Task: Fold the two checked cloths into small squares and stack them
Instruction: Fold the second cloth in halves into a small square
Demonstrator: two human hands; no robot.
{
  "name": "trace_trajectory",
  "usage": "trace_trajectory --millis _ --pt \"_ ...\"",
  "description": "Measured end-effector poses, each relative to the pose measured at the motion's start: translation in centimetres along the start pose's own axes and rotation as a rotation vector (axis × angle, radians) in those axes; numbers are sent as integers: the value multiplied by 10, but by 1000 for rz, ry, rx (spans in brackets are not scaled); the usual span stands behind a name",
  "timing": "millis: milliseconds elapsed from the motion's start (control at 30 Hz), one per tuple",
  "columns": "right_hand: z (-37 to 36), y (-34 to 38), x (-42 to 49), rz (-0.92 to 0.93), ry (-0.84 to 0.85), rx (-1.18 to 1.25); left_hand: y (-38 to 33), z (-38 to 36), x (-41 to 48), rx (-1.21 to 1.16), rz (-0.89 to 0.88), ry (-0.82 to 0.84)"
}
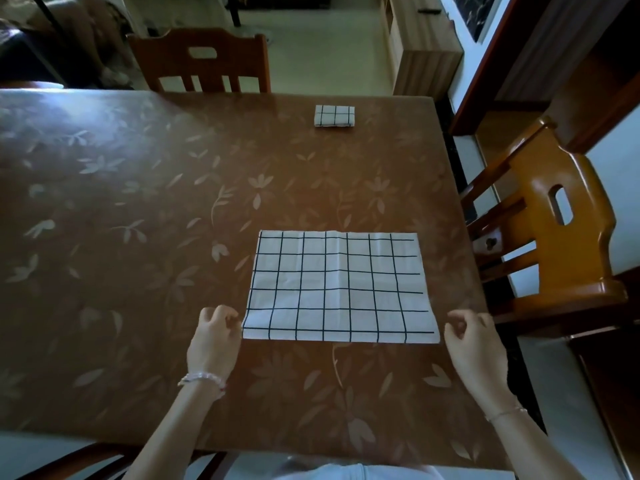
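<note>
While the cloth [339,285] lies flat, left grip [216,336] and right grip [472,341] flank it.

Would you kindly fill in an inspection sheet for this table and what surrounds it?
Surface: table with a brown leaf-patterned cover.
Job's things: spread cloth lies flat near the person; folded cloth sits near the far edge, apart from it.
Clutter: nothing seen.
Grippers: left hand curled at the spread cloth's near left corner, grip unclear; right hand curled just off the near right corner, holding nothing.
Cables: nothing seen.
Surroundings: far chair, right chair, wooden cabinet.
</note>
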State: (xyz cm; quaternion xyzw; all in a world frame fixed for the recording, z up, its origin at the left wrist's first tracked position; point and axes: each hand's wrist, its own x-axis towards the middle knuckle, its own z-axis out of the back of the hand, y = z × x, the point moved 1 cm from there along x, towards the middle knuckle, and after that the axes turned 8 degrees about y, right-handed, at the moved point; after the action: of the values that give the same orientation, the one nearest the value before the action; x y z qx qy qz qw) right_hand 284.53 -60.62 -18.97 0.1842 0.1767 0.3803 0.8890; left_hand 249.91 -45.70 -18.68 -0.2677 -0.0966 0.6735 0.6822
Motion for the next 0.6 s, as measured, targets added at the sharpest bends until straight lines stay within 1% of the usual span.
trace_trajectory --millis 67,100,133,200,267,333,433,600 --pt "-4 19 -8 212 -123 -51 -20 -9 -12 135 -274 -152" --pt "-9 30 -12 311 -140 -69 -31 -17 -21 186 -407 -161" --pt "-18 38 -16 398 -120 -84 -39 -29 -27 223 -515 -146" --pt "-42 52 -22 517 5 -119 -49 -60 -37 268 -614 -45" --pt "-68 60 -24 575 140 -199 -51 -85 -39 323 -631 59" --pt "-88 59 -22 575 215 -268 -46 -100 -37 395 -598 144" --pt "-104 53 -20 514 257 -358 -40 -108 -31 472 -518 259" --pt "-112 46 -20 478 266 -438 -35 -110 -30 529 -528 284"
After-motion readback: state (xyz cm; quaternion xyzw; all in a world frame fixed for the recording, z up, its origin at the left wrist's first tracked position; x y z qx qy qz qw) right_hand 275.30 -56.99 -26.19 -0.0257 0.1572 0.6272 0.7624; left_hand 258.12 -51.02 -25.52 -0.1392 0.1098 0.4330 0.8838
